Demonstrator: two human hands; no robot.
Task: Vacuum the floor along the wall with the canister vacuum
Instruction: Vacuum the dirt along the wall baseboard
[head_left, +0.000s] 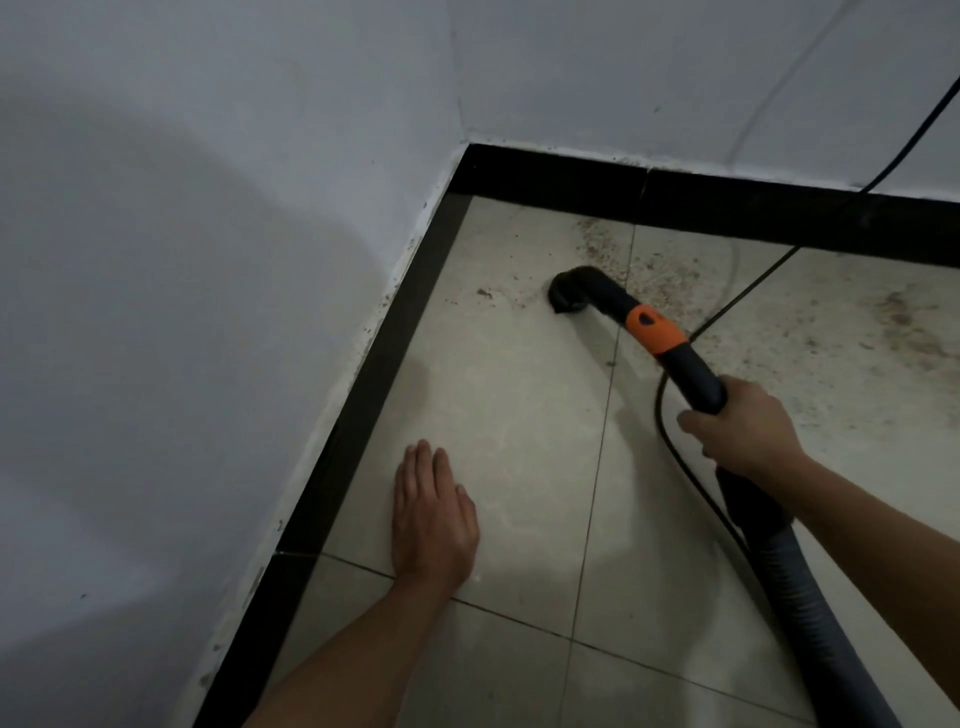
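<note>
White wall on the left, black skirting along its foot. Left hand lies flat on the tiled floor just beside the skirting, fingers straight, holding nothing, probably bracing. Black nozzle sits near the room corner at the edge of a grit patch, with an orange collar behind it. Right hand is wrapped round the dark handle below the collar; ribbed hose runs off bottom right. Power cord crosses the floor under the handle. To do this well: keep the nozzle mouth low, sweep slowly through the grit toward the far skirting, then work the corner, and keep the cord away from the mouth. The canister is out of frame. Can't tell whether the nozzle mouth touches the tile; right fingertips are hidden behind the handle.
</note>
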